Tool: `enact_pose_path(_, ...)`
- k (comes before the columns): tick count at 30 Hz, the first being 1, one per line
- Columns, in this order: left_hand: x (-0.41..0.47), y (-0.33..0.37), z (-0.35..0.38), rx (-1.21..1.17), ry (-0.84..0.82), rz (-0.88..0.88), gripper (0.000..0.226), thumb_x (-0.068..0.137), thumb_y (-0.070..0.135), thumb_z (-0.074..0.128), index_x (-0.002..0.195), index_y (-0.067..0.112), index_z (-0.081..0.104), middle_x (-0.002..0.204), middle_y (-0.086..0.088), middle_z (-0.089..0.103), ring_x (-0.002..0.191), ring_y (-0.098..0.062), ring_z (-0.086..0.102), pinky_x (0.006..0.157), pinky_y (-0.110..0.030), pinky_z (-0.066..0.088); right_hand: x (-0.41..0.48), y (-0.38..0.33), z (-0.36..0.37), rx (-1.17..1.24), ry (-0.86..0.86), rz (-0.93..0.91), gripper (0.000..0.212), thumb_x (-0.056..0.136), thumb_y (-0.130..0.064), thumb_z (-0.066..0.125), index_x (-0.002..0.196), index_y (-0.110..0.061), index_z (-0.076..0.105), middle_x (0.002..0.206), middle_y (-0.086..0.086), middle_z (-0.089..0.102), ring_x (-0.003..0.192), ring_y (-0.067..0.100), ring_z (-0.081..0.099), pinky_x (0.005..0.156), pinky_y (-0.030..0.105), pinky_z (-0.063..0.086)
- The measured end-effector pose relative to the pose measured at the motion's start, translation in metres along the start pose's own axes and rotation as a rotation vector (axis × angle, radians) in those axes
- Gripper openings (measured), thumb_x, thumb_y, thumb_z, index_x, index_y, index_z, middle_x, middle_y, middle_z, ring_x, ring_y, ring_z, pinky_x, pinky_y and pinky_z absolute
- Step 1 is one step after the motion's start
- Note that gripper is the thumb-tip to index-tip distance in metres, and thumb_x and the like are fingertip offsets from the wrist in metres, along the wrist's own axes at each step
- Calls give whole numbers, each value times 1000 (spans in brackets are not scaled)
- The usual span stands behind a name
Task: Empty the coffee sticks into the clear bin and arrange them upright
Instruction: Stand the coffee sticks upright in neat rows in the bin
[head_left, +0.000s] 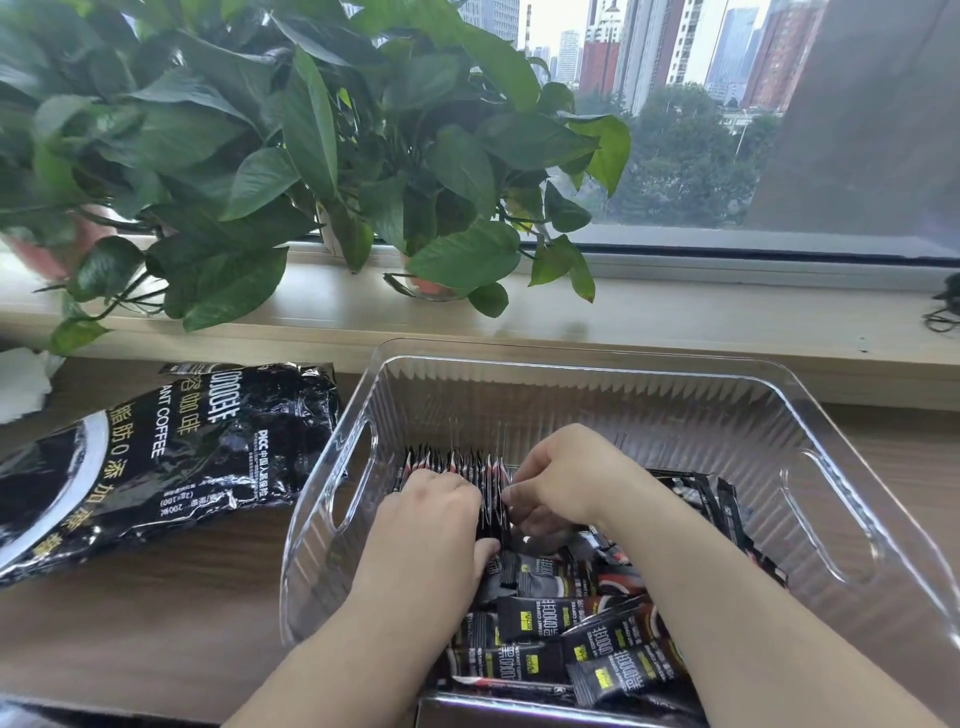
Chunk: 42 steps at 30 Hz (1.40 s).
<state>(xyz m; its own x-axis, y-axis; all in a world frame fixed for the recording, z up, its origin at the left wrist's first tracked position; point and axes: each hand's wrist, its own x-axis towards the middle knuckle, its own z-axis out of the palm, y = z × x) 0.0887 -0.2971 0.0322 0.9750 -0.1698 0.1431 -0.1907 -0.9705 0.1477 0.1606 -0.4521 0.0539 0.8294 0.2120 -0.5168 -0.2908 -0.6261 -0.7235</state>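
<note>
Left hand (434, 519) gripped the upright row of black foil coffee sticks (452, 467) at far-left of the clear ribbed plastic bin (649, 415), I judged to stop toppling; right hand (563, 475) pinched more onto its end; loose sticks (571, 623) lay flat nearer me; black coffee bag (156, 457) lay outside, left.

Wooden tabletop (156, 597), brown, its far edge against a pale windowsill (675, 317). On the sill's left half: two leafy green plants, the left plant (130, 130) in a reddish pot (47, 254) (largely hidden by foliage), the right plant (415, 156) just beside it; black cable (943, 312) at the sill's right end. Window (779, 244) behind, showing tower blocks (602, 57) and trees (685, 156).
</note>
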Motion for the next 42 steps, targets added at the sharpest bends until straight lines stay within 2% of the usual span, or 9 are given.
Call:
enact_pose_path(2, -1, 1, -1, -11, 5, 7, 40, 91, 51, 60, 118, 23, 60, 122, 12, 58, 121, -13, 44, 100, -33, 43, -2, -1, 1, 2, 57, -29, 15, 90, -19, 75, 80, -9, 75, 78, 15, 77, 81, 38, 75, 83, 57, 60)
enact_pose_path(6, -5, 3, -4, -26, 9, 13, 45, 89, 57, 59, 120, 24, 59, 123, 13, 56, 122, -11, 43, 101, -31, 42, -7, 0, 0, 8, 7, -32, 15, 92, -21, 74, 84, -8, 75, 72, 9, 74, 64, 29, 65, 79, 45, 60)
enact_pose_path(9, -8, 3, -8, -17, 1, 17, 43, 91, 56, 58, 120, 25, 58, 123, 13, 56, 122, -11, 42, 100, -30, 41, -12, -4, 0, -15, 2, -34, 15, 92, -21, 74, 85, -8, 75, 87, 18, 77, 65, 29, 67, 85, 55, 59)
enact_pose_path(14, -7, 0, -11, -29, -24, -9, 38, 91, 48, 62, 120, 24, 58, 124, 13, 54, 123, -11, 41, 101, -29, 41, -17, -5, -3, -91, 50, -85, 10, 90, -20, 76, 89, -11, 77, 76, 3, 78, 60, 19, 72, 63, 31, 62)
enact_pose_path(18, 5, 2, -16, -40, -120, -75, 56, 81, 55, 71, 124, 21, 57, 127, 7, 52, 125, -16, 42, 101, -34, 44, -17, -5, -4, -106, 65, -86, 9, 89, -18, 77, 92, -9, 76, 74, 5, 78, 48, 13, 65, 49, 22, 51)
enact_pose_path(22, 6, 6, -14, -55, -112, -109, 54, 83, 55, 69, 124, 24, 53, 127, 7, 50, 124, -16, 42, 99, -31, 44, -14, -5, -4, -126, 68, -93, 9, 88, -20, 78, 93, -13, 76, 68, 0, 76, 49, 13, 67, 53, 23, 53)
enact_pose_path(28, 2, 9, -4, -84, -91, -78, 73, 93, 44, 61, 153, 39, 18, 153, -1, 28, 140, -22, 30, 112, -35, 32, -9, -1, -5, -182, 72, -130, 13, 87, -24, 79, 97, -18, 75, 71, -1, 77, 54, 14, 69, 56, 26, 59)
enact_pose_path(33, 2, 9, 1, 21, -148, -48, 54, 98, 41, 53, 148, 43, 31, 157, -9, 22, 144, -28, 21, 118, -46, 21, -8, 0, -8, -308, 60, -176, 10, 84, -26, 80, 92, -30, 74, 88, 1, 79, 52, 10, 65, 53, 25, 53)
enact_pose_path(42, -1, 12, 3, -17, -203, -48, 45, 99, 28, 49, 142, 38, 41, 162, -12, 4, 151, -28, 0, 120, -57, 9, -25, -5, -18, -326, 68, -172, 32, 90, -12, 72, 119, -26, 72, 96, 0, 78, 55, 11, 66, 62, 28, 59)
